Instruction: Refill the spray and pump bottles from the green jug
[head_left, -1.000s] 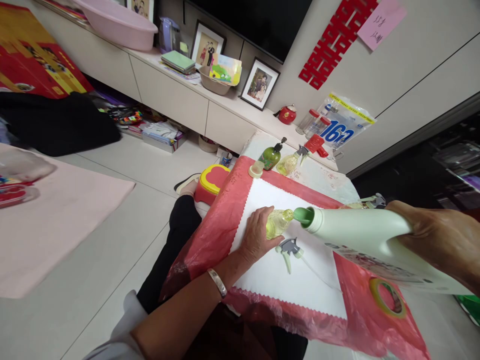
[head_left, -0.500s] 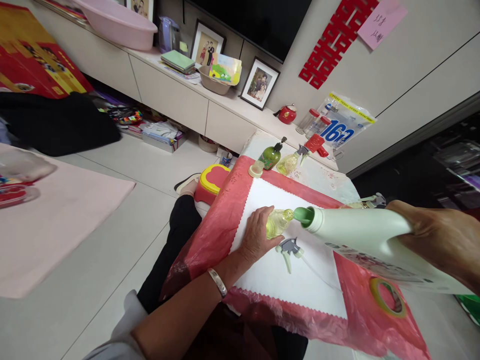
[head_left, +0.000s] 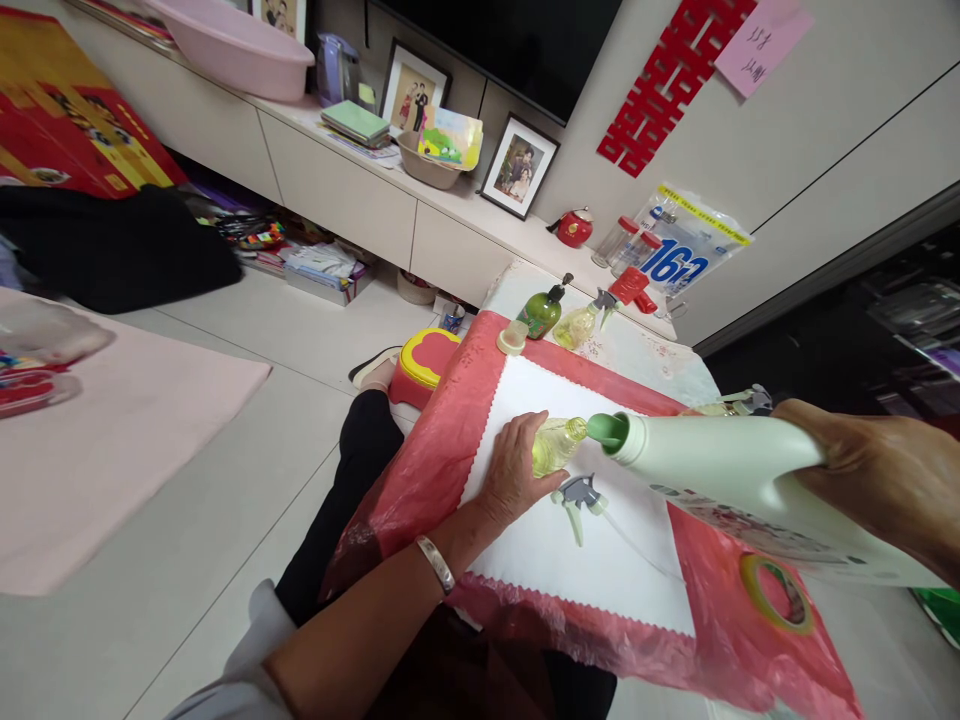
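My left hand [head_left: 511, 465] is wrapped round a small clear bottle [head_left: 556, 447] with yellowish liquid in it and no cap on its neck. In my right hand [head_left: 885, 470] is a large pale green jug [head_left: 720, 450], gripped by its handle and tipped over to the left. The green spout of the jug meets the small bottle's mouth; whether liquid is flowing I cannot tell. A grey and pale green spray trigger head [head_left: 579, 497] with a thin tube lies just below the bottle on a white scallop-edged mat [head_left: 622, 580].
Red plastic sheeting [head_left: 420, 490] covers the table under the mat. A tape roll [head_left: 776, 592] lies at the right. Behind the mat stand a round cap [head_left: 512, 338], a green pump bottle [head_left: 543, 312] and a spray bottle [head_left: 577, 326]. Another sprayer [head_left: 750, 401] is partly behind the jug.
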